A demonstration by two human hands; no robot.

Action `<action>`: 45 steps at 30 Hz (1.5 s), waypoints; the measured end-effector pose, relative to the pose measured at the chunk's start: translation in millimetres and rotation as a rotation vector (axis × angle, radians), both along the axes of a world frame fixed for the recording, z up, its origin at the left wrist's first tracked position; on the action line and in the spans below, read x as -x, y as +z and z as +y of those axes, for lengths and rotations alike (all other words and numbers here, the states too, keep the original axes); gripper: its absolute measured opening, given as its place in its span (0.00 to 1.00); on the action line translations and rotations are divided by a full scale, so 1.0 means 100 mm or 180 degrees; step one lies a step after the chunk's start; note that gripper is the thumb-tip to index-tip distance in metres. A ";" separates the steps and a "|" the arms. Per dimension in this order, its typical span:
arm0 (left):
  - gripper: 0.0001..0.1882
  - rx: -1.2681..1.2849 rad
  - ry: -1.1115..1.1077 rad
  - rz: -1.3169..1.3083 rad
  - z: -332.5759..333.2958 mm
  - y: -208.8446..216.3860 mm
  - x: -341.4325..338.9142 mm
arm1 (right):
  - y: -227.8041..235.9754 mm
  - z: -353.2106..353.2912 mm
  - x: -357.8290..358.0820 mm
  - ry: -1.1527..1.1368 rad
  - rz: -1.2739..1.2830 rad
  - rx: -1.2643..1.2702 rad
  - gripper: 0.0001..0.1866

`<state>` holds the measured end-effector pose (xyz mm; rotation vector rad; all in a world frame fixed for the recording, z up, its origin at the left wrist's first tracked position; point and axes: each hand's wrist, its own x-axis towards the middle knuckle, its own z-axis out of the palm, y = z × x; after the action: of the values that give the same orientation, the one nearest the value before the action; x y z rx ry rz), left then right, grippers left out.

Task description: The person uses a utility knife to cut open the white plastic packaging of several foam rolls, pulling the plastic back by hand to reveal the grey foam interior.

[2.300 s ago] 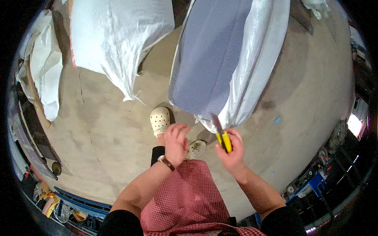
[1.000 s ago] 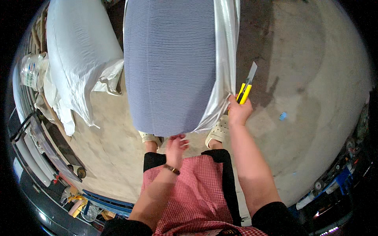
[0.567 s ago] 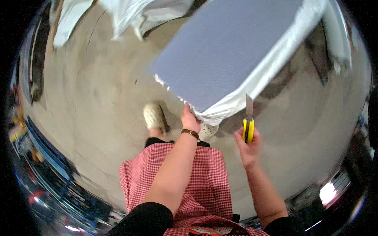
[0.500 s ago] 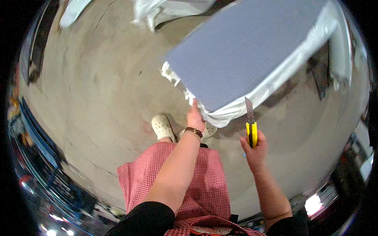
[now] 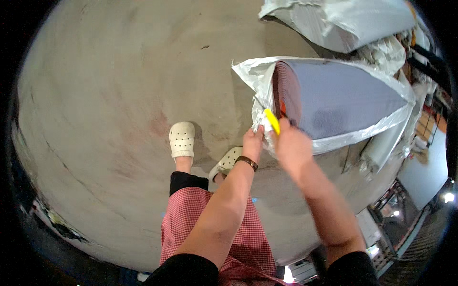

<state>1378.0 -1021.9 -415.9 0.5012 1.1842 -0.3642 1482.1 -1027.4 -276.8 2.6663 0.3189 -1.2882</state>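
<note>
Two bare hands are at work in my feed, both at the near left end of a big blue-grey roll. The right hand is clenched round a utility knife, its yellow handle sticking out past the fingers; the thin blade points up and to the left, away from the knuckles, over the white wrapper. Whether the edge touches the plastic, I can't tell. The left hand, just beside and left of the right fingers, pinches the lower edge of that wrapper between thumb and fingers. The roll's long axis runs across my view, from just above the right fingers off to the right, where it looks narrower. Its layered, reddish end face is turned left, with an orange patch low on it, just above the right knuckles. The wrapper is the container here: it gapes at the left, above the left fingertips, and runs along both sides of the roll, whose upper face is bare. Well beyond the fingers, up and to the right, I see a white sack; its contents are hidden from me.
</note>
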 end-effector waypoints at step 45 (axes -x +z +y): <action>0.09 0.0527 0.1169 0.0255 -0.21 0.57 0.38 | -0.54 -0.22 0.03 0.2138 0.0399 0.1025 0.09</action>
<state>1339.9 -1042.7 -358.6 0.1208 1.2825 -0.1643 1479.5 -1049.1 -330.7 1.9553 0.8516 -1.1532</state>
